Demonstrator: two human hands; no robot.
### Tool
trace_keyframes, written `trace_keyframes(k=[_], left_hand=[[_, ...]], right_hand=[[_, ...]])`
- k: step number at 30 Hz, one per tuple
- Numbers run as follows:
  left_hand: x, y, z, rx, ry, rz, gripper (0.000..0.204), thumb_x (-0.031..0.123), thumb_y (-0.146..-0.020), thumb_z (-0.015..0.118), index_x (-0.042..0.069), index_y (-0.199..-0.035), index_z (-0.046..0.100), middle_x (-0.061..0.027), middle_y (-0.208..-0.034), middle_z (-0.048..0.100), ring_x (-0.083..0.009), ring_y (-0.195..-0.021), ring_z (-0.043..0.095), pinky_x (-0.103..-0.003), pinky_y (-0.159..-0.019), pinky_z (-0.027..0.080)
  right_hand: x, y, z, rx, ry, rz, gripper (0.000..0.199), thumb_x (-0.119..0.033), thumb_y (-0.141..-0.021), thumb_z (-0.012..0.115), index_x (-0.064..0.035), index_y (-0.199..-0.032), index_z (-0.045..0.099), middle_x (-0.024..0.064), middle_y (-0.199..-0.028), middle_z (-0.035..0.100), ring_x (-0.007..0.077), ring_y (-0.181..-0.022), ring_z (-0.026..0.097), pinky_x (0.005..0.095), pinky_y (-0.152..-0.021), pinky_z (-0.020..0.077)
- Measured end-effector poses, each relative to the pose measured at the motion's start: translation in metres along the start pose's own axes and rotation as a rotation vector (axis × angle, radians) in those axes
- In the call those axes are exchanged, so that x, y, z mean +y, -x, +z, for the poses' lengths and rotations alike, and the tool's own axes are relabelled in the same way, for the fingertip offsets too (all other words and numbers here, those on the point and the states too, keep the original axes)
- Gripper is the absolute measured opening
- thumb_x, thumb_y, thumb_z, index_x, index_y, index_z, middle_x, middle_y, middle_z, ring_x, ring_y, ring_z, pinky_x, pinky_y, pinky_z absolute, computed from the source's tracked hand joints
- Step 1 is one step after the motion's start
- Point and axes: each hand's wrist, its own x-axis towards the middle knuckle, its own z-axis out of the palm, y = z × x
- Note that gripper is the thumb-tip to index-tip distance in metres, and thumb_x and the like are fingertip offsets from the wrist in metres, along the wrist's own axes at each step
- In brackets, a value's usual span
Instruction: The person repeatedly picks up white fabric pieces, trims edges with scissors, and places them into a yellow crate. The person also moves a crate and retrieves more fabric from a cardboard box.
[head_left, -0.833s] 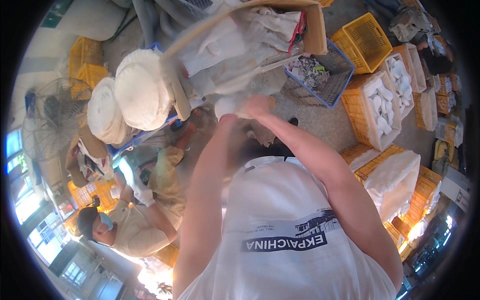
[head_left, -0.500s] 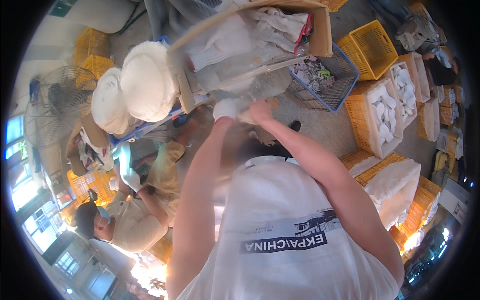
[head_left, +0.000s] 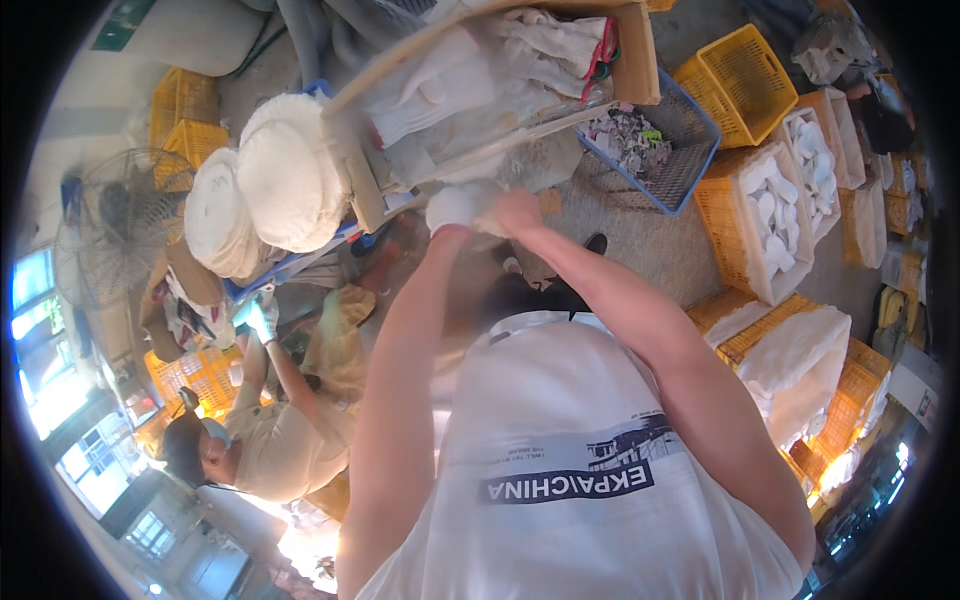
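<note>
Closest to me is the wearer's white printed T-shirt [head_left: 570, 410], with both bare forearms stretched out past it. The left hand [head_left: 452, 207] is in a white glove [head_left: 446, 213]; whether its grip is open or closed, I can't tell from here. Right beside it, the bare right hand [head_left: 517, 212] has its grip closed on some pale cloth [head_left: 487, 219] between the two, a little blurred.

Just beyond the hands a cardboard box [head_left: 634, 62] stands open, with white gloves [head_left: 555, 45] inside, some edged in red. Two stacks of round white fabric discs [head_left: 290, 175] lean to its left; a blue basket [head_left: 695, 165] of fabric scraps [head_left: 630, 140] sits to its right. Off left, a masked co-worker [head_left: 290, 450] has gloved hands [head_left: 263, 320] raised near a yellow crate [head_left: 195, 375]. Farther right, lined crates [head_left: 722, 235] hold white spoon-shaped pieces [head_left: 776, 225], and a wire-caged fan [head_left: 120, 225] stands by the left wall.
</note>
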Motion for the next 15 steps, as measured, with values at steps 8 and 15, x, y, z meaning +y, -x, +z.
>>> trace_keyframes(k=[8,15], left_hand=[[-0.03,-0.015,-0.026,-0.225,-0.188,0.084,0.032,0.037,-0.089,0.049,0.021,-0.103,0.072,-0.0141,-0.106,0.069,-0.0333,-0.096,0.066,-0.045,-0.084,0.051],[-0.021,-0.024,-0.026,-0.214,-0.149,0.111,0.032,0.037,-0.089,0.05,0.02,-0.105,0.071,-0.015,-0.106,0.068,-0.035,-0.097,0.065,-0.045,-0.084,0.05]], right_hand=[[-0.029,-0.006,0.026,-0.155,-0.032,-0.075,0.019,-0.011,-0.077,0.069,-0.0038,-0.094,0.07,0.0174,-0.101,0.066,0.032,-0.092,0.066,0.0411,-0.081,0.0543],[-0.03,-0.001,0.022,-0.08,-0.104,0.057,0.015,-0.009,-0.075,0.07,-0.0056,-0.09,0.072,0.0137,-0.089,0.07,0.0326,-0.086,0.069,0.039,-0.073,0.0574]])
